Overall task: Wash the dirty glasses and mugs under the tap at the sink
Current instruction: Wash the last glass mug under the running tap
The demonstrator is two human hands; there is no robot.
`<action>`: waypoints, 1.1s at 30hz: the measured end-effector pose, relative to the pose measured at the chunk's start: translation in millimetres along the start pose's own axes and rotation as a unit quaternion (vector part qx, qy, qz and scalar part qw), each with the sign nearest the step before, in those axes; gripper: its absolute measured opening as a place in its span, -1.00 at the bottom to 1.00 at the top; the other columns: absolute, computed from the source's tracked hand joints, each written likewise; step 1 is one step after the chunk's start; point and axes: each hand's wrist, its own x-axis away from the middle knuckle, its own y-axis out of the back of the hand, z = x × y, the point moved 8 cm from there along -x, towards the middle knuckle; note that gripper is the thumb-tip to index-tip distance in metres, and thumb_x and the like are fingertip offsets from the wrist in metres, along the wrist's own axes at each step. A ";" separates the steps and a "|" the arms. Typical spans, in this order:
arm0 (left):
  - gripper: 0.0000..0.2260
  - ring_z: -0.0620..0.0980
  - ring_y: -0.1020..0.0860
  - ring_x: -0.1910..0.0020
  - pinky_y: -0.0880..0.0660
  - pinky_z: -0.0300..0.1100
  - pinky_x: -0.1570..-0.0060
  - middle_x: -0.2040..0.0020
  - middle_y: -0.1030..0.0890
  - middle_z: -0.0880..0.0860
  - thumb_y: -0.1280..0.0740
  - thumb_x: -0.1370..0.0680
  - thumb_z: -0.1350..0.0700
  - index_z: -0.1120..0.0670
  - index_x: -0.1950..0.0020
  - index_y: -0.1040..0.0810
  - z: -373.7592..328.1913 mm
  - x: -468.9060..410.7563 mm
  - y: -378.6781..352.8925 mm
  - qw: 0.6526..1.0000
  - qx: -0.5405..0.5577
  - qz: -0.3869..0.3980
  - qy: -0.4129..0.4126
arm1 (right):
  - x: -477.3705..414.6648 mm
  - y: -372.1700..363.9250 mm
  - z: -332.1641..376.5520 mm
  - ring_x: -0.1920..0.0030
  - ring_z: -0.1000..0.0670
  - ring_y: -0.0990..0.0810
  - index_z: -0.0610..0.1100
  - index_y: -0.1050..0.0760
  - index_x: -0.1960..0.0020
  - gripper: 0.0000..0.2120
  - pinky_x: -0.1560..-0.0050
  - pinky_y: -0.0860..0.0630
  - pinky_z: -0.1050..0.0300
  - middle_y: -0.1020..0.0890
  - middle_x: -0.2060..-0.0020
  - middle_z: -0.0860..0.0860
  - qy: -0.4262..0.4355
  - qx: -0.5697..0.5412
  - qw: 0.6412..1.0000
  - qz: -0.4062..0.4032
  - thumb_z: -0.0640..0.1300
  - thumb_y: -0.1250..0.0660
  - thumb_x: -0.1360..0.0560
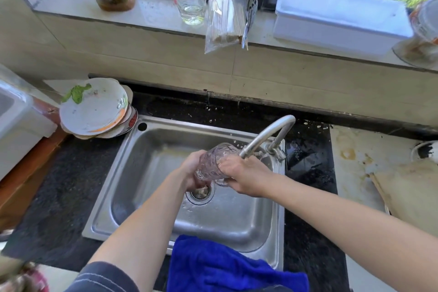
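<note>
Both forearms reach forward over the sink (132, 173). The left hand (190, 168) curls round the base end of the glass (213, 163); the right hand (244, 178) wraps its mouth end. The glass lies tilted on its side under the tap (267, 134), toward the sink's back right corner. A towel (225, 268) drapes the near edge.

The dark speckled tabletop (59, 185) carries a steel sink (147, 173) set into it, a stack of dirty plates (94, 111) beside the sink's far left corner, a blue cloth (225, 268) draped over its near rim, and a stained board (412, 197) at the right.
</note>
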 end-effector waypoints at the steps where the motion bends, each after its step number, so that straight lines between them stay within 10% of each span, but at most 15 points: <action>1: -0.73 -0.05 -0.43 0.60 -0.30 -0.39 0.61 0.46 -0.46 -0.02 -0.17 -0.55 0.03 0.08 0.30 -0.49 0.7 0.5 4.4 1.000 0.002 0.005 0.007 | 5.6 0.0 -2.5 -0.27 -0.07 -0.49 -0.09 -0.56 -0.18 -0.75 -0.08 -0.46 0.08 -0.54 -0.23 0.01 0.013 -0.016 1.000 0.002 -0.07 -0.25 -0.56; 9: -0.66 -0.05 -0.42 0.54 -0.27 -0.35 0.54 0.39 -0.53 0.04 -0.14 -0.54 -0.13 0.07 0.26 -0.51 15.0 12.2 5.3 0.993 -0.100 0.027 0.054 | -1.1 -3.4 -7.7 -0.06 -0.04 -0.58 0.00 -0.62 -0.10 -0.73 -0.07 -0.52 0.03 -0.65 -0.05 0.02 -0.103 -0.144 0.984 0.025 0.12 -0.33 -0.52; 12: -0.57 -0.01 -0.51 0.34 -0.40 -0.18 0.25 0.25 -0.60 0.06 -0.09 -0.56 -0.24 0.05 0.04 -0.58 12.6 13.0 -1.5 0.995 -0.080 0.067 0.004 | 5.4 0.1 -25.6 0.08 0.08 -0.57 -0.01 -0.66 0.03 -0.84 0.01 -0.49 0.12 -0.65 0.15 0.11 -0.176 -0.293 0.939 -0.017 0.05 -0.40 -0.49; 19: -0.73 -0.01 -0.57 0.51 -0.45 -0.27 0.53 0.39 -0.62 0.06 -0.19 -0.60 -0.09 0.09 0.04 -0.53 7.7 13.0 -3.6 0.997 0.047 0.015 -0.051 | 15.0 -10.5 -32.1 0.13 0.11 -0.63 -0.11 -0.68 0.18 -0.73 0.29 -0.50 0.24 -0.72 0.19 0.05 -0.255 -0.567 0.776 -0.104 0.04 -0.35 -0.53; 25: -0.76 -0.04 -0.40 0.65 -0.21 -0.41 0.66 0.46 -0.53 0.03 -0.12 -0.57 0.03 0.09 0.23 -0.45 6.3 18.2 -5.1 0.998 0.021 -0.056 -0.031 | 20.7 -18.3 -40.7 0.00 -0.06 -0.64 0.12 -0.67 0.25 -0.60 -0.10 -0.52 -0.10 -0.71 0.22 0.10 -0.306 -0.512 0.792 -0.127 0.37 -0.23 -0.44; 29: -0.72 -0.03 -0.37 0.66 -0.11 -0.44 0.65 0.40 -0.59 0.12 -0.06 -0.57 0.01 0.14 0.13 -0.47 16.1 21.6 10.1 0.996 0.005 -0.082 0.028 | 31.9 -14.3 -47.9 0.26 -0.18 -0.54 0.12 -0.67 0.28 -0.71 0.16 -0.53 -0.25 -0.69 0.24 -0.10 -0.265 -0.505 0.809 -0.142 0.18 -0.29 -0.51; 33: -0.62 -0.08 -0.28 0.67 -0.04 -0.46 0.63 0.41 -0.57 0.21 -0.03 -0.58 -0.06 0.15 0.16 -0.50 25.8 24.5 -3.2 0.996 0.012 -0.044 0.081 | 22.9 -15.1 -48.5 0.27 -0.11 -0.51 -0.04 -0.66 0.24 -0.61 0.19 -0.40 0.11 -0.64 0.25 -0.23 -0.290 -0.539 0.776 -0.152 0.12 -0.23 -0.59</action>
